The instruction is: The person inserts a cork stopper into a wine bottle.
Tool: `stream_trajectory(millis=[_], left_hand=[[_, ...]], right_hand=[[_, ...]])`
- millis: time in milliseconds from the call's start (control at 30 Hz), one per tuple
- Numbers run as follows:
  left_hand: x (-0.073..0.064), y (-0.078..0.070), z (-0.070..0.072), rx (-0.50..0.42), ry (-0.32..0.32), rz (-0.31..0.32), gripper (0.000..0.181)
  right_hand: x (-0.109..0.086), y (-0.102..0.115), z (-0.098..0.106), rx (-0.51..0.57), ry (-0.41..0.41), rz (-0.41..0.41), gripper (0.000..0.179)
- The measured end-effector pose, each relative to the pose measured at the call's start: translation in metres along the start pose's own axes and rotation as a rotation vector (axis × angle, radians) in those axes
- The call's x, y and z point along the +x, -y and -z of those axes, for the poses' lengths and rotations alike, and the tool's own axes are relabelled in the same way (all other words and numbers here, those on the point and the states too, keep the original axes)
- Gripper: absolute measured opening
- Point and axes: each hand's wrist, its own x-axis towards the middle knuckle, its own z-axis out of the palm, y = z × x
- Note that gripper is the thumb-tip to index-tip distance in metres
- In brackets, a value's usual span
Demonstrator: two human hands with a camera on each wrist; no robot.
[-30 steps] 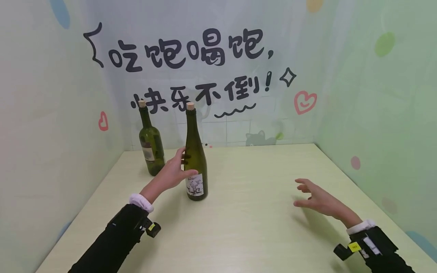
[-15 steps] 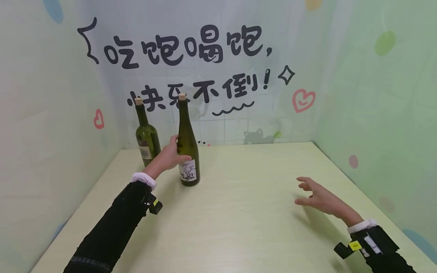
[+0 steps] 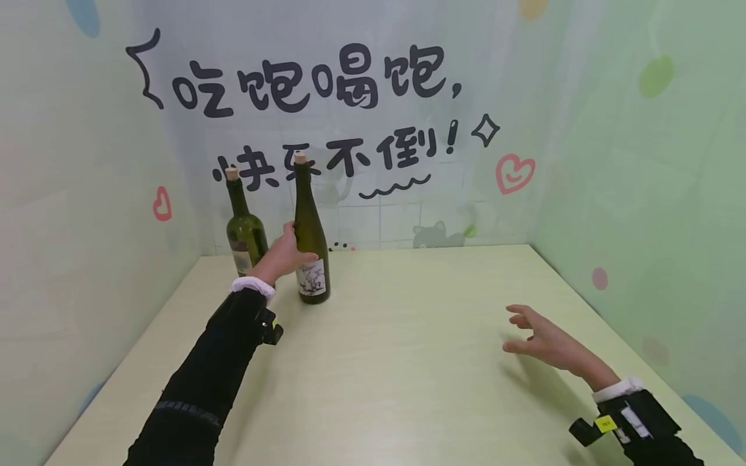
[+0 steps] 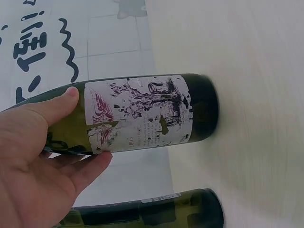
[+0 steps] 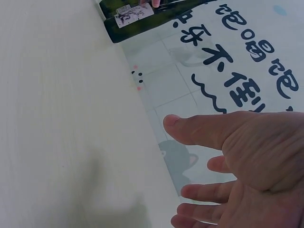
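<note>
My left hand (image 3: pixel 278 259) grips a tall green wine bottle (image 3: pixel 311 233) around its body, thumb across the top of the torn white label (image 4: pixel 152 111). The bottle is upright, a cork (image 3: pixel 300 158) in its mouth, its base close to the table towards the back. Just left of it stands a second, broader-shouldered green wine bottle (image 3: pixel 246 230), also corked, its lower part hidden behind my left hand and wrist. My right hand (image 3: pixel 548 342) is over the right side of the table with fingers spread and loosely bent, holding nothing.
A pale wooden table (image 3: pixel 396 362) runs back to a printed wall sheet (image 3: pixel 396 223) with dark lettering. Side walls (image 3: pixel 635 194) stand along the left and right edges of the table.
My left hand has carried the held wine bottle back and to the left, nearer the second bottle. The right hand stays in place. The head view has shifted slightly.
</note>
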Motion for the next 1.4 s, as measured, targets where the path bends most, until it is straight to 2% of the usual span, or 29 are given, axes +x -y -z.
stream_trajectory(millis=[233, 433, 700, 933, 1233, 1400], left_hand=[[0.011, 0.005, -0.001, -0.017, -0.034, 0.038, 0.1], [0.018, 0.005, -0.005, -0.04, -0.088, 0.043, 0.097], [0.024, 0.014, -0.01, 0.009, -0.139, 0.035, 0.096], [0.022, 0.02, -0.009, 0.044, -0.178, 0.025, 0.095], [0.021, 0.027, -0.004, 0.085, -0.173, 0.041, 0.098], [0.021, 0.023, 0.0, 0.133, -0.147, 0.057, 0.102]], right_hand=[[-0.003, 0.001, 0.001, 0.005, -0.006, 0.009, 0.085], [-0.006, -0.001, 0.001, 0.009, -0.01, 0.014, 0.085], [-0.009, -0.004, 0.002, 0.017, -0.01, 0.004, 0.085], [-0.006, -0.002, 0.001, 0.014, -0.01, 0.012, 0.082], [-0.002, 0.001, 0.001, 0.005, -0.003, 0.025, 0.084], [-0.001, 0.001, 0.003, 0.003, 0.004, 0.026, 0.084]])
